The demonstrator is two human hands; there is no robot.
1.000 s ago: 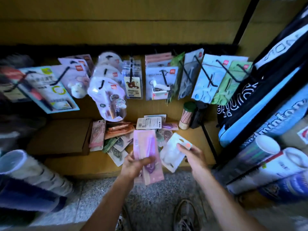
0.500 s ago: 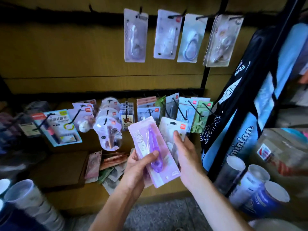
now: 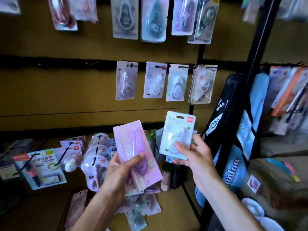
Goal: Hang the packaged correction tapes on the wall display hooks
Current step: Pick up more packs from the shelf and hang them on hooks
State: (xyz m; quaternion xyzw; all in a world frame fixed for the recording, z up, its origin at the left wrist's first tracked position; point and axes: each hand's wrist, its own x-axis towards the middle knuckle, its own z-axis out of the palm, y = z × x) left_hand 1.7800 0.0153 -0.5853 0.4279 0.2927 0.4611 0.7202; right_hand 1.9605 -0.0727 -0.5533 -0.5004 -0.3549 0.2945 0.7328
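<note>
Holding a pack in each hand, the person faces the wall display with the job partly done. The left hand [image 3: 120, 172] grips a pink pack [image 3: 135, 152], thumb curled across its front, with more packs seemingly stacked behind it. The right hand [image 3: 193, 155] pinches a pale blue pack [image 3: 176, 134] by its lower half, thumb on the front, its hang hole uppermost and free. Just above that grip, a row of hung packs [image 3: 164, 80] already fills four hooks [image 3: 160, 66], and a higher row hangs above them. Below the left hand's grip, loose packs [image 3: 141, 209] lie heaped on the shelf [image 3: 175, 212], not yet hung. By my reckoning, the blue pack goes up next; plenty remains after it.
</note>
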